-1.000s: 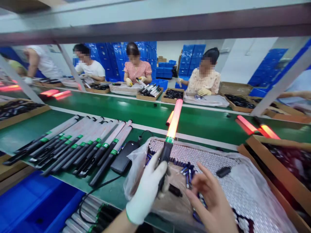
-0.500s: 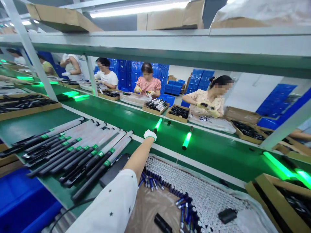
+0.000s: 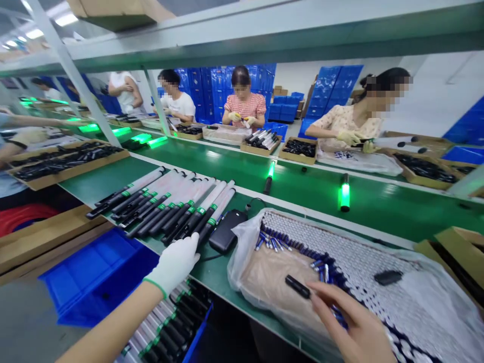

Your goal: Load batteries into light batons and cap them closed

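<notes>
- Batons (image 3: 166, 205) lie in a slanting row on the green desk (image 3: 109, 174), dark handles toward its front edge; the rightmost, the end baton (image 3: 224, 203), lies just beside a black box (image 3: 228, 231).
- The left hand (image 3: 172, 264), in a white glove, reaches in over the desk's front edge to the handles at the right end of the row. Its fingers are bent there; whether they grip a handle cannot be told.
- The right hand (image 3: 348, 322), bare, pinches the near end of a black piece (image 3: 297, 286) between thumb and fingertips, inside the plastic-lined tray (image 3: 236, 267), toward the tray's front edge.
- Judging by both hands, the step at this moment is taking hold of a baton and a black piece.
- Lifting from here would call for the left fingers to close round one handle without dragging its neighbours, and for the right pinch to clear the loose batteries (image 3: 325, 272) near it.
- The glove hides its own contact with the handles. Whether the black piece rests on the tray floor is unclear.
- The tray's front right corner is cut off, and the lower batons (image 3: 161, 320), below the desk's front edge, are partly covered.
</notes>
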Demonstrator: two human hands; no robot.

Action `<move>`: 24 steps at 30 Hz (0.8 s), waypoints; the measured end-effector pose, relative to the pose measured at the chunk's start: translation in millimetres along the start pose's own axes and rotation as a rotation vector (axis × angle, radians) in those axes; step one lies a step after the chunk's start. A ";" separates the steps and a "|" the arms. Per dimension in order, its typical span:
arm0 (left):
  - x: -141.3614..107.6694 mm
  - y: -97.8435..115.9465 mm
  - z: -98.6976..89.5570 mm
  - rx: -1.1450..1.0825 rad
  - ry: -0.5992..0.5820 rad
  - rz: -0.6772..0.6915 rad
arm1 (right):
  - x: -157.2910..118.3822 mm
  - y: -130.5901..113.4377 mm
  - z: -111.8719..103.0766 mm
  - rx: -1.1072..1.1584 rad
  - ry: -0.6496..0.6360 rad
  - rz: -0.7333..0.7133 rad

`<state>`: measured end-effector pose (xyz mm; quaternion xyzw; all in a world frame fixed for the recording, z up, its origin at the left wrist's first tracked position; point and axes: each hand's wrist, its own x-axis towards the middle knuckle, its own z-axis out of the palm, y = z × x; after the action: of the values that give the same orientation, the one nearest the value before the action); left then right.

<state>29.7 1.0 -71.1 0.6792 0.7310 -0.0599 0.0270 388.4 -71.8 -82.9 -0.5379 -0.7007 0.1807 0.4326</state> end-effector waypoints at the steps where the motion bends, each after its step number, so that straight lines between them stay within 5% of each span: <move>1: -0.8 4.0 5.9 0.010 -0.003 -0.010 | 4.0 -8.6 4.0 -0.001 -0.006 -0.015; 7: 6.5 31.2 2.7 -0.007 0.089 -0.071 | 17.3 -15.6 4.6 -0.146 0.009 0.047; 13: -1.5 30.7 1.2 -0.074 0.147 -0.078 | 33.1 11.3 14.6 -0.442 -0.386 0.136; 16: -13.3 23.3 -8.8 -0.243 0.171 -0.093 | 51.3 9.9 34.9 -0.532 -0.461 0.076; 20: -35.2 26.4 -17.9 -0.719 0.229 -0.198 | 83.0 7.4 65.7 -0.548 -0.454 0.053; 24: -47.1 56.6 -8.5 -1.666 0.063 0.022 | 104.7 13.0 88.1 -0.548 -0.495 0.046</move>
<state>90.0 -40.5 -59.9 0.4454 0.5300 0.5196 0.5007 320.7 46.8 -98.6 -0.5893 -0.7942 0.1207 0.0856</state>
